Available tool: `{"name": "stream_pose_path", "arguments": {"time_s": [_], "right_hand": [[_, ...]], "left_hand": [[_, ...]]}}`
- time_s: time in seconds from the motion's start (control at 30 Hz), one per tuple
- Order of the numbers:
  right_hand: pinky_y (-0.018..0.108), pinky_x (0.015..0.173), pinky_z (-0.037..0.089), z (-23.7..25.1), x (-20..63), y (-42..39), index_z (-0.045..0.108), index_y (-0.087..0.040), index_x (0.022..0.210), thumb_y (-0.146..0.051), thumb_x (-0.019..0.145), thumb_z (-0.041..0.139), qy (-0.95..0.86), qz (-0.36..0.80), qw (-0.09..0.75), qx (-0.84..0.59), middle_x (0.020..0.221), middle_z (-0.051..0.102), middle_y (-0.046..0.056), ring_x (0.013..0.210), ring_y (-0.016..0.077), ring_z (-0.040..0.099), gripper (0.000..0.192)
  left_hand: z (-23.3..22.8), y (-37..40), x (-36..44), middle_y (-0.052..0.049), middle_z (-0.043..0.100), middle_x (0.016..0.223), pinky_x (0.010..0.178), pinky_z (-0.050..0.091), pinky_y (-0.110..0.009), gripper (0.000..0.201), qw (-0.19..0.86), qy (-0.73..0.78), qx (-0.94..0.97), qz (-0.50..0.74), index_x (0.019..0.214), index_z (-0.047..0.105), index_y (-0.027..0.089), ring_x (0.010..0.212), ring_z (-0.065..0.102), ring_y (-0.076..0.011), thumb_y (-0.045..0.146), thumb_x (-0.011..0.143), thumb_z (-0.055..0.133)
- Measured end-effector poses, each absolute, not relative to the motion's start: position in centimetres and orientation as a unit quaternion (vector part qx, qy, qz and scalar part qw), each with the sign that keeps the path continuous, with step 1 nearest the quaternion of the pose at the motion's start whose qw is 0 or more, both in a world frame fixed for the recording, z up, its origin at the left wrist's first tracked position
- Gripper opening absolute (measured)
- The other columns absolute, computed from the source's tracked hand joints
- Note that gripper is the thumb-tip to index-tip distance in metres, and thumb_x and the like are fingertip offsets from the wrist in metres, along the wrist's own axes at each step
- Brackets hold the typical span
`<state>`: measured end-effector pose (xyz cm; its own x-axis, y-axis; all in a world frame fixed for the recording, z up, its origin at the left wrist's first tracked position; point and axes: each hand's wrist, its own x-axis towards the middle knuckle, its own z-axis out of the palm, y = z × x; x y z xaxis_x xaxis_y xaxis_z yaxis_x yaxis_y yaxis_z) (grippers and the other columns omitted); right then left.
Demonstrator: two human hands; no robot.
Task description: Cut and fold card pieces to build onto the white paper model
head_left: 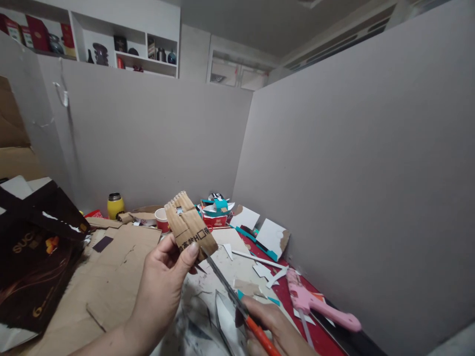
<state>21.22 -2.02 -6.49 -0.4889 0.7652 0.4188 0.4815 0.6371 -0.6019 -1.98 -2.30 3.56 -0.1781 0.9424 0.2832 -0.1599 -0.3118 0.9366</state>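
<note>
Near the middle of the view, my left hand (pixel 166 272) pinches a small piece of brown corrugated cardboard (pixel 191 222) between thumb and fingers. The piece has black printing, a torn upper edge and a small hole near the top. My right hand (pixel 272 324) is closed around what look like orange-handled scissors (pixel 230 291), with a long, narrow, dark metal blade. The blade's tip meets the lower edge of the cardboard piece, close to my left thumb. The handle's end runs out of the bottom of the view.
A pink glue gun (pixel 322 306) lies at the right among paper scraps. Flattened cardboard (pixel 126 282) and a dark printed box (pixel 37 267) cover the left. Behind stand a yellow bottle (pixel 116 206) and a paper cup (pixel 162 220). Grey partitions (pixel 156 133) enclose the table.
</note>
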Motion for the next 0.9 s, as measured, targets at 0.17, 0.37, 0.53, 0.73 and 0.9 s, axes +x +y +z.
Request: {"name": "stream_pose_path", "arguments": {"time_s": [0.17,0.37,0.53,0.73,0.9], "right_hand": [[0.026,0.063,0.047,-5.3,19.9,-1.7,0.065,-0.019,0.087,-0.051,0.082,0.056,-0.842,0.247,0.324,-0.354,0.068,0.058,0.002,0.062,0.0172,0.053,0.034],[0.022,0.053,0.037,-4.7,19.4,-1.8,0.053,-0.019,0.069,-0.064,0.081,0.05,-0.84,0.298,0.313,-0.328,0.058,0.042,-0.003,0.053,0.0114,0.037,0.047],[0.02,0.049,0.033,-4.7,19.2,-1.9,0.047,-0.019,0.064,-0.068,0.08,0.047,-0.836,0.288,0.314,-0.345,0.055,0.035,-0.004,0.054,0.0111,0.033,0.052],[0.02,0.047,0.034,-4.2,19.1,-2.1,0.049,-0.019,0.061,-0.068,0.081,0.047,-0.834,0.28,0.324,-0.348,0.054,0.033,-0.004,0.053,0.011,0.032,0.053],[0.02,0.045,0.031,-4.3,19.0,-2.0,0.044,-0.019,0.06,-0.066,0.078,0.052,-0.831,0.297,0.323,-0.342,0.053,0.031,-0.005,0.051,0.01,0.031,0.051]], "left_hand": [[3.6,-2.1,-2.1,-0.001,0.067,0.083,0.058,0.044,-0.021,0.025,0.422,0.408,0.495,0.64,0.094,0.068,0.018,0.068,0.051,-0.012,0.039,0.08,0.068],[4.0,-2.2,-2.3,0.0,0.063,0.075,0.058,0.043,-0.021,0.019,0.446,0.386,0.503,0.632,0.088,0.068,0.018,0.065,0.048,-0.011,0.036,0.081,0.067],[4.1,-2.2,-2.5,0.0,0.06,0.074,0.057,0.042,-0.021,0.018,0.468,0.375,0.5,0.625,0.085,0.067,0.018,0.064,0.047,-0.0111,0.035,0.081,0.066],[4.4,-2.2,-2.8,0.0,0.059,0.074,0.058,0.042,-0.02,0.016,0.474,0.369,0.518,0.609,0.083,0.068,0.018,0.065,0.047,-0.0111,0.034,0.082,0.065],[4.3,-2.1,-3.2,-0.001,0.063,0.081,0.059,0.043,-0.021,0.018,0.467,0.368,0.532,0.603,0.091,0.069,0.019,0.069,0.049,-0.0125,0.035,0.084,0.064]]}}
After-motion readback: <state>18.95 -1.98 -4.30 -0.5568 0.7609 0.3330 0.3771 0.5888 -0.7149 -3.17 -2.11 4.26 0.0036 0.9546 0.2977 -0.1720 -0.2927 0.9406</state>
